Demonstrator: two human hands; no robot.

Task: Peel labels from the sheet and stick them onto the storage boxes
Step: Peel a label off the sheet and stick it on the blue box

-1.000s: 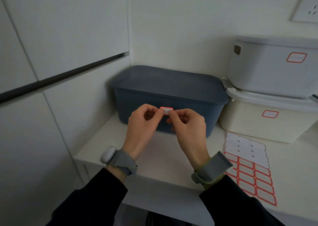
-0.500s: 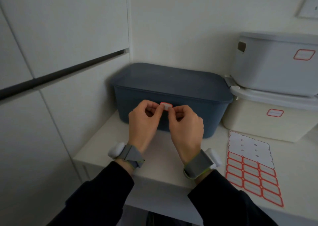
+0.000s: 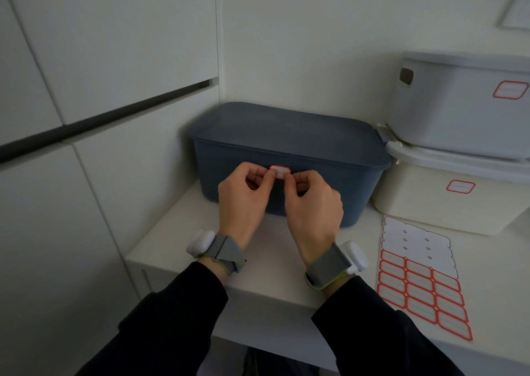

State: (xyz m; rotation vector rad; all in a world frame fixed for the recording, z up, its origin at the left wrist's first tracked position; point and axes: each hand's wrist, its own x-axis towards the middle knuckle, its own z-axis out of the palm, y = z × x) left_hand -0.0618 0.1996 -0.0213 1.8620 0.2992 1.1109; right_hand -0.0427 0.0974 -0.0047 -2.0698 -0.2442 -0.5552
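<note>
Against the front wall of the dark blue box, just under its lid rim, a red-bordered label is held by both hands. The left hand has its grip pinched together on the label's left end, thumb and forefinger closed on it; the right hand pinches the right end the same way. Whether the label's back already touches the box wall cannot be told, since the fingers cover most of it.

Judging by this, the step in hand is placing a peeled label on the blue box, the only box in view without one. To the right of the blue box stand a cream box and, stacked on it, a grey box, each already carrying a red-bordered label on its front. On the worktop to the right of the blue box and in front of the cream one lies the label sheet, its far rows peeled bare, its near rows still full.

The next move likely calls for levelling the label with the lid rim, pressing its middle to the wall first, then sliding the thumbs outward to smooth both ends without trapping a crease, and only then letting go.
</note>
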